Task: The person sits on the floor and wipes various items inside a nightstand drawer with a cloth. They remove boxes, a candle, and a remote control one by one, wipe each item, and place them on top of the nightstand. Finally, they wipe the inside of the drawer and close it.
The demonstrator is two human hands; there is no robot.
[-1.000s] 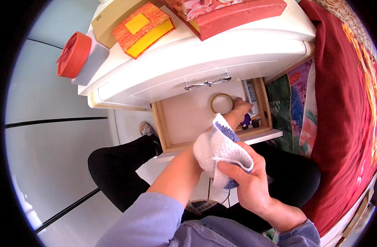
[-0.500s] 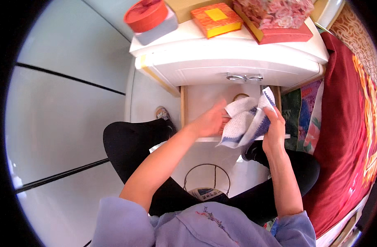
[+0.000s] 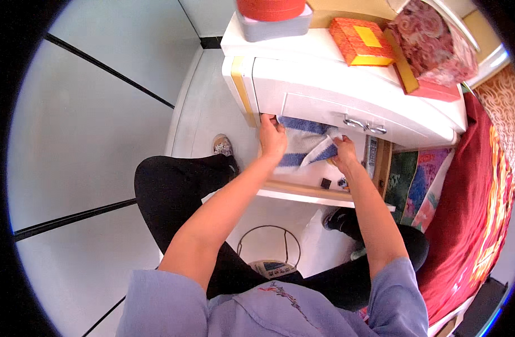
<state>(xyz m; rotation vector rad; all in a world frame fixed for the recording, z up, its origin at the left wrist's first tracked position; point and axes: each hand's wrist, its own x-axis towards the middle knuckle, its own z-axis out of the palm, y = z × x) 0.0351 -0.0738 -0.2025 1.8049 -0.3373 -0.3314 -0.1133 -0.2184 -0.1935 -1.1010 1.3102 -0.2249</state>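
Note:
A white cloth with blue stripes lies inside the pulled-out drawer of a white cabinet. My left hand pinches its far left corner beside the drawer's left wall. At the cloth's right side, my right hand grips a folded-over corner that shows a pale edge. A small black square piece sits on the drawer floor near the front, with small dark items beside it, too small to make out. The cloth covers much of the drawer's left part.
On the cabinet top stand a round red box on a grey box, an orange box and a floral box. A bed with a red cover is at the right. A wire-handled container stands between my legs.
The cloth, bunched above the drawer's front before, now lies spread inside it. Both hands have moved farther in, the left to the drawer's left side. The whole view has shifted and turned.

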